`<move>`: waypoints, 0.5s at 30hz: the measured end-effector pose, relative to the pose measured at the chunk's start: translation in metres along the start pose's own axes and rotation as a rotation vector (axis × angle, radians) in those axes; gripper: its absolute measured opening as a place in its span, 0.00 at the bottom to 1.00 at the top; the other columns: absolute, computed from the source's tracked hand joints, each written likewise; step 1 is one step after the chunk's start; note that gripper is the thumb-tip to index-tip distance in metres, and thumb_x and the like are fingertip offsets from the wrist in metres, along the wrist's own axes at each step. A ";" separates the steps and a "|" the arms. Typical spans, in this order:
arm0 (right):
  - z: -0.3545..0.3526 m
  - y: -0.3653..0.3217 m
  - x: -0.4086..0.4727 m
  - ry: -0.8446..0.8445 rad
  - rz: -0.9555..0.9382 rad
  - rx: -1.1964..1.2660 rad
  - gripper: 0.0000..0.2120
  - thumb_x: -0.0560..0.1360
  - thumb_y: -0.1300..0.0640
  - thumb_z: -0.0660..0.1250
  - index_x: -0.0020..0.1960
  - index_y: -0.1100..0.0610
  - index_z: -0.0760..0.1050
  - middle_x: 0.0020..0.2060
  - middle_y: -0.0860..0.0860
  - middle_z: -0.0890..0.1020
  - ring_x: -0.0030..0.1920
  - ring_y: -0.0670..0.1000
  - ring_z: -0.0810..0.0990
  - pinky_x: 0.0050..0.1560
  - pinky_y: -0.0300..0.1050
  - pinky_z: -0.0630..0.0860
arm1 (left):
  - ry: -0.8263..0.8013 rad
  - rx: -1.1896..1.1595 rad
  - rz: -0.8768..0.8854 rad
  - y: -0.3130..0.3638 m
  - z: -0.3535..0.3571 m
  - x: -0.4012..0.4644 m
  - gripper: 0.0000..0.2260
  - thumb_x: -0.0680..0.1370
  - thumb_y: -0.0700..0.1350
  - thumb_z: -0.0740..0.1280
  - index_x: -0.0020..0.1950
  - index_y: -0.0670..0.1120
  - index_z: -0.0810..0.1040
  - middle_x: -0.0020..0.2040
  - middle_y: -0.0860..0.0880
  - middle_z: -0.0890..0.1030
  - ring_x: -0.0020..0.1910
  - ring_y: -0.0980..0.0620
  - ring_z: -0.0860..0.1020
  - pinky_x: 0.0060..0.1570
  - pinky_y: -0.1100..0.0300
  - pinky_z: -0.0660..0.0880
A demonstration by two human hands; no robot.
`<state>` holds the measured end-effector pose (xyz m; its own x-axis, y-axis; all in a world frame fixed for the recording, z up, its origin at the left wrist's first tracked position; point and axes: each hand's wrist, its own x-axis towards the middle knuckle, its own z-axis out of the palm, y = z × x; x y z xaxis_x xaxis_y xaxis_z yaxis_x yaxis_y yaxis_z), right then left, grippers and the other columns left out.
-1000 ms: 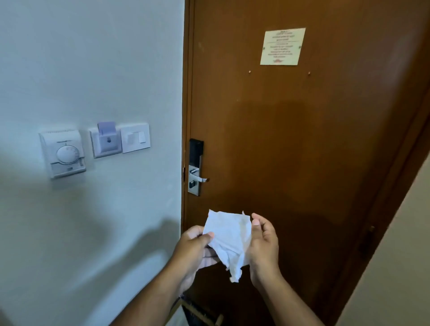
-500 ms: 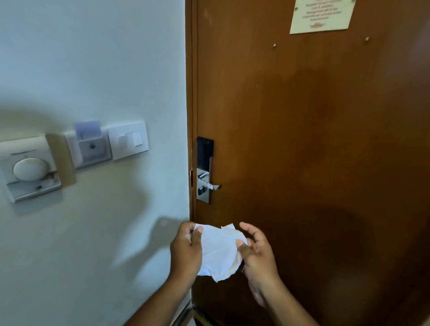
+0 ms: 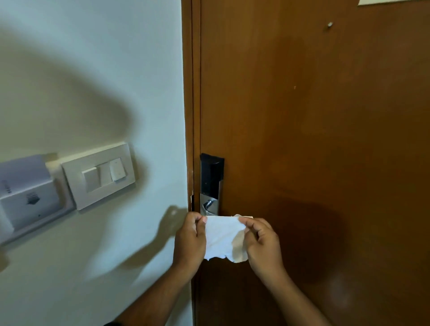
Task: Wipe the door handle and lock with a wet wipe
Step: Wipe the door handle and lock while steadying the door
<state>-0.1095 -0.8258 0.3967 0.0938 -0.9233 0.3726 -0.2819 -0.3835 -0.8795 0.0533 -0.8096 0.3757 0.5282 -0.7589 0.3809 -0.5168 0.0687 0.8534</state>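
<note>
Change since earlier: we stand closer to the door (image 3: 325, 139) than a second ago, the lock now sits larger and nearer the middle, and our hands have risen until the wipe's top edge reaches the bottom of the lock plate.
Left hand: our left hand (image 3: 189, 242) pinches the wipe's upper left corner between thumb and fingers, the grip closed on the sheet.
Right hand: our right hand (image 3: 263, 244) pinches the upper right part of the sheet, fingers curled, the grip closed on it too.
Wet wipe: we hold the white wet wipe (image 3: 222, 237) spread flat between both hands, its lower edge ragged and hanging free; it hangs in front of the door, just under the lock.
Lock: we see the lock (image 3: 211, 183) at the door's left edge, black in its upper part and bright metal below, with a small metal knob on the metal part.
Door handle: we cannot make it out; the wipe and our hands cover the plate's lower end.
Wall: we see the pale wall (image 3: 93, 69) to the left of the door frame, crossed by our shadow.
Wall fittings: we see a white switch plate (image 3: 100, 176) with rocker switches, and beside it, at the left edge, a key-card holder (image 3: 28, 197) with a card in its slot.
Notice: we see only the bottom corner of a paper notice (image 3: 393, 2) at the top of the door.
</note>
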 end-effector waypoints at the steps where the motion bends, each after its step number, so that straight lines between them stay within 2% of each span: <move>1: 0.004 0.002 0.011 0.011 -0.027 -0.047 0.16 0.78 0.69 0.60 0.57 0.54 0.80 0.53 0.40 0.77 0.55 0.38 0.73 0.56 0.36 0.73 | -0.008 0.012 0.010 -0.002 0.005 0.010 0.04 0.81 0.48 0.61 0.46 0.54 0.72 0.37 0.58 0.77 0.38 0.59 0.76 0.32 0.66 0.69; 3: 0.013 0.008 0.030 0.021 -0.058 -0.161 0.14 0.78 0.67 0.61 0.58 0.56 0.80 0.55 0.48 0.78 0.56 0.44 0.75 0.58 0.43 0.76 | -0.013 0.050 0.027 -0.005 0.013 0.028 0.04 0.81 0.49 0.60 0.48 0.52 0.72 0.37 0.57 0.77 0.37 0.58 0.76 0.31 0.64 0.70; 5: 0.023 0.016 0.047 -0.006 -0.048 -0.306 0.13 0.78 0.64 0.61 0.61 0.57 0.78 0.58 0.52 0.77 0.57 0.50 0.76 0.57 0.45 0.76 | -0.012 0.089 0.025 -0.011 0.021 0.046 0.04 0.81 0.48 0.60 0.48 0.51 0.73 0.37 0.55 0.77 0.37 0.58 0.76 0.31 0.61 0.71; 8: 0.033 0.027 0.067 -0.122 -0.065 -0.618 0.15 0.80 0.53 0.59 0.63 0.53 0.76 0.59 0.52 0.74 0.55 0.51 0.75 0.56 0.44 0.76 | -0.028 0.159 -0.007 -0.024 0.032 0.072 0.04 0.81 0.47 0.61 0.47 0.51 0.73 0.37 0.54 0.77 0.36 0.57 0.76 0.30 0.63 0.67; 11: 0.035 0.035 0.078 -0.219 -0.102 -0.833 0.16 0.80 0.48 0.56 0.58 0.51 0.78 0.55 0.51 0.73 0.53 0.50 0.72 0.53 0.45 0.75 | -0.062 0.207 -0.055 -0.038 0.040 0.085 0.04 0.80 0.47 0.63 0.47 0.50 0.75 0.39 0.51 0.79 0.38 0.54 0.76 0.31 0.63 0.67; 15: 0.037 0.035 0.081 -0.111 -0.193 -0.919 0.16 0.73 0.50 0.63 0.57 0.53 0.79 0.54 0.53 0.76 0.54 0.54 0.73 0.53 0.51 0.76 | -0.056 0.154 -0.086 -0.051 0.042 0.088 0.03 0.79 0.48 0.65 0.48 0.51 0.77 0.41 0.52 0.81 0.40 0.53 0.79 0.39 0.57 0.76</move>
<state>-0.0760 -0.9145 0.3854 0.2942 -0.8607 0.4156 -0.8895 -0.4056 -0.2103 0.0982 -0.9075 0.3504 0.5388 -0.7929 0.2846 -0.5707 -0.0950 0.8157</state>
